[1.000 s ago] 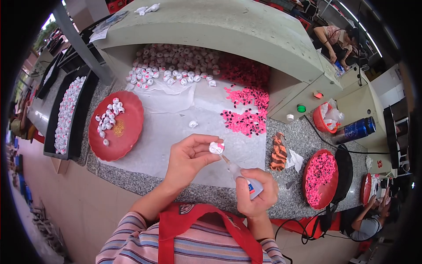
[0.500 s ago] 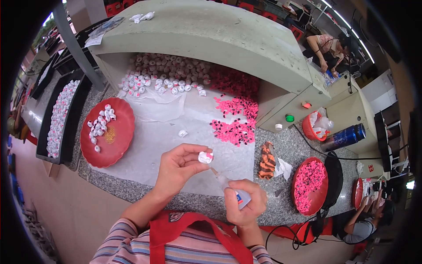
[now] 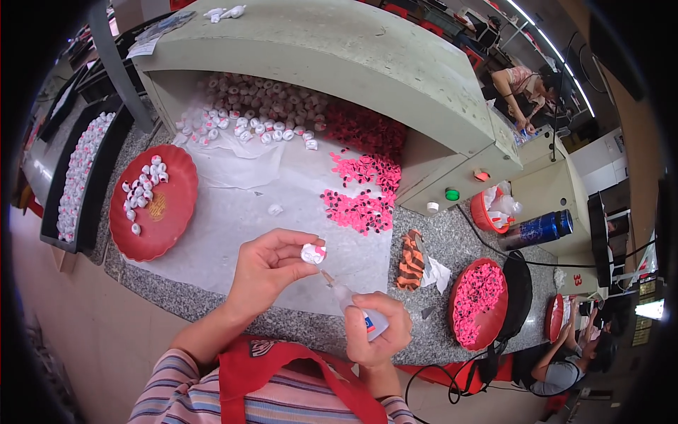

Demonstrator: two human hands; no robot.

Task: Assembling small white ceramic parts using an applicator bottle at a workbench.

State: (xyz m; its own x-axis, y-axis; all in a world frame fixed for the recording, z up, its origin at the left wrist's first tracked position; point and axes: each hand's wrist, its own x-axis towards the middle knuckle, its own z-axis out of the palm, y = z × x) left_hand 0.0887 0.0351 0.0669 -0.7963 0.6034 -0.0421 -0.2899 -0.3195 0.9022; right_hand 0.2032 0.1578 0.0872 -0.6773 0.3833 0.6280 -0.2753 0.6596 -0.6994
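Observation:
My left hand (image 3: 263,272) pinches a small round white piece (image 3: 311,255) with a pink patch between thumb and fingers, above the white sheet (image 3: 233,215). In my right hand (image 3: 381,331) is a translucent squeeze bottle (image 3: 345,297) with a narrow brownish nozzle. The nozzle points up toward the white piece and its tip is close below it; whether they touch I cannot tell. A single white piece (image 3: 275,210) lies on the sheet beyond my left hand. Flat pink pieces with dark marks (image 3: 359,212) are spread on the sheet to the right.
Many white pieces (image 3: 265,131) are heaped inside the grey open-fronted box (image 3: 318,53). A red dish (image 3: 169,226) and a black tray (image 3: 92,219) stand left. Right are an orange-and-black striped object (image 3: 409,263), a red dish of pink pieces (image 3: 498,321) and a blue bottle (image 3: 540,230). Other people work nearby.
The whole view has shifted, so everything sits farther left in the picture. Both hands keep nearly the same grip and spacing, with the nozzle still near the white piece.

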